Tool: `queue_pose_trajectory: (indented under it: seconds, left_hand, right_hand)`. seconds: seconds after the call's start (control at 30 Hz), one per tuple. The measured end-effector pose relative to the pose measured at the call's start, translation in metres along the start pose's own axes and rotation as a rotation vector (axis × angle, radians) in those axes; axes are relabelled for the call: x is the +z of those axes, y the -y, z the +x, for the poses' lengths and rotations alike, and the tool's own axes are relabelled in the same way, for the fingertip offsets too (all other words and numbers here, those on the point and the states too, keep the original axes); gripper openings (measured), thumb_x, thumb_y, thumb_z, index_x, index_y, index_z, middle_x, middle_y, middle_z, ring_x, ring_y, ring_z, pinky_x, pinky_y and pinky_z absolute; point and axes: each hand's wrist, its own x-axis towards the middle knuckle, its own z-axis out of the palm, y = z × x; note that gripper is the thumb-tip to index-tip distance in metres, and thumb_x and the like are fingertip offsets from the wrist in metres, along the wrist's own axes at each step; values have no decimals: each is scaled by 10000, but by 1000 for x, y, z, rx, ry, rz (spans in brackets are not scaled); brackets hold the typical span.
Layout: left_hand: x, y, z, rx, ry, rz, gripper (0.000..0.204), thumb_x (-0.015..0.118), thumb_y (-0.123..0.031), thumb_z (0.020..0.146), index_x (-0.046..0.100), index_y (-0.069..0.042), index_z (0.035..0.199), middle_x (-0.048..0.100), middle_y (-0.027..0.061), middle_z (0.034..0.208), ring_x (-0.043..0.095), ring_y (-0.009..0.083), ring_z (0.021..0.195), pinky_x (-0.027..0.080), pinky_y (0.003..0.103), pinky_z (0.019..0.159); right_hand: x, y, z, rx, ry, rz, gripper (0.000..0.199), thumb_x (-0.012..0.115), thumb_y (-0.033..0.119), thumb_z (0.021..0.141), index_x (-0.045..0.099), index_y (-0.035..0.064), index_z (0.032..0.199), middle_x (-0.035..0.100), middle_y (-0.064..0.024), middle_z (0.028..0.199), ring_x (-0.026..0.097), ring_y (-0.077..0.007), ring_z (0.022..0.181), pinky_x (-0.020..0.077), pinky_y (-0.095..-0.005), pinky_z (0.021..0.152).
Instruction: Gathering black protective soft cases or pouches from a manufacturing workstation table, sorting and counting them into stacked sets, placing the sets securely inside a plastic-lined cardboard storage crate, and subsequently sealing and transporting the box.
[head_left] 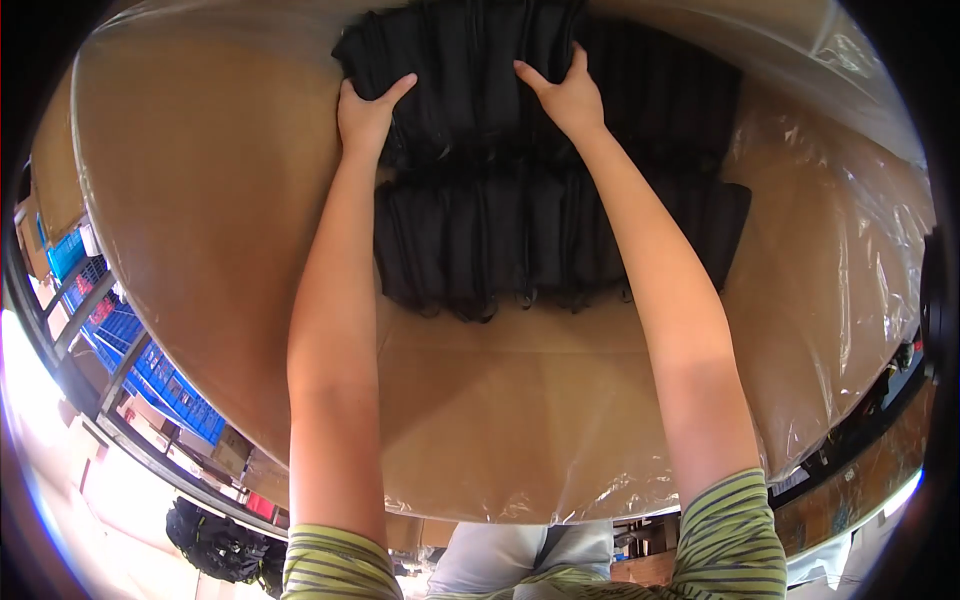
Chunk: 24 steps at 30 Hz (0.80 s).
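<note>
Black pouches (520, 110) being packed in rows inside a plastic-lined carton (200, 230).

Both arms reach down to the far row of black fabric pieces, which stand on edge along the carton's far wall; a second row (540, 240) sits just in front of it, touching, and the near half of the cardboard floor is bare. The left hand (366, 115) grips the row's left end, fingers curled over it; the right hand (566, 95) presses spread on its middle. The step looks like squaring up the far row; next seems to call for pushing the pieces tight together.
</note>
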Motion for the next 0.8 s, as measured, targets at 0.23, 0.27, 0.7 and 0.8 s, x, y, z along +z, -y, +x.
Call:
queue_pose_trajectory:
  seconds: [0.23, 0.27, 0.7, 0.8]
  left_hand:
    - [50, -16, -52, 492, -203, 699, 718, 465, -483, 921, 231, -97, 1479, 159, 136, 1550, 117, 354, 1426, 100, 507, 1141]
    - [49, -13, -43, 492, -206, 703, 718, 465, -483, 921, 231, -97, 1479, 159, 136, 1550, 117, 354, 1426, 100, 507, 1141]
    - [11, -114, -230, 53, 175, -70, 167, 577, -175, 912, 623, -21, 958, 648, 102, 905, 620, 200, 863, 474, 316, 788]
    - [-24, -209, -350, -127, 619, -337, 247, 541, -195, 948, 621, -9, 807, 615, 21, 768, 580, 106, 785, 454, 264, 754]
  right_hand:
    - [-10, -5, -22, -637, -529, -222, 712, 627, 322, 869, 297, 36, 1432, 400, -250, 1387, 429, -399, 1247, 366, -428, 1027]
    - [-5, -7, -18, -712, -512, -319, 733, 632, 360, 863, 307, 18, 1424, 350, -234, 1432, 427, -396, 1248, 356, -431, 1038]
    - [-113, 6, -204, -389, -259, -329, 633, 528, 268, 922, 242, 157, 1475, 263, -230, 1471, 323, -425, 1313, 234, -518, 1100]
    - [-171, 11, -318, -372, -132, -225, 646, 592, 92, 863, 302, 67, 1440, 377, -199, 1419, 357, -376, 1311, 281, -450, 1082]
